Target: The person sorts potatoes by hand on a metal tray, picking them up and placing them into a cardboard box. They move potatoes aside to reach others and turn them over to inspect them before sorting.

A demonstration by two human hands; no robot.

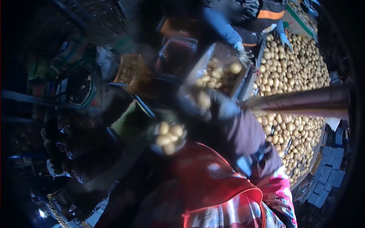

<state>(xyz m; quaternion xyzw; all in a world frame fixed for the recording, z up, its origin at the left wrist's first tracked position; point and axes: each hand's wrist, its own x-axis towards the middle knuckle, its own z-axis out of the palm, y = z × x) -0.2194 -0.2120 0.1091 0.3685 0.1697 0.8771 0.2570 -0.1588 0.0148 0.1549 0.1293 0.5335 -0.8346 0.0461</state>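
My left hand (pixel 178 146), in a pale glove and blurred, holds several potatoes (pixel 167 133) in front of my red apron (pixel 207 171). My right hand (pixel 219 105), also gloved and smeared by motion, reaches forward from a purple sleeve. At its fingertips is a blurred potato (pixel 203 100), which it seems to grip. Just beyond that hand stands a crate (pixel 193 72) with potatoes inside; one larger potato (pixel 235 68) shows near its far right side. The fingers of both hands are hard to make out.
A wide bed of potatoes (pixel 292 68) lies on the right, crossed by a thick post (pixel 304 102). A co-worker's gloved hands (pixel 242 53) are by the crate and potatoes. Boxes, one an orange-brown box (pixel 133 81), and a green-rimmed basket (pixel 91 95) stand on the left.
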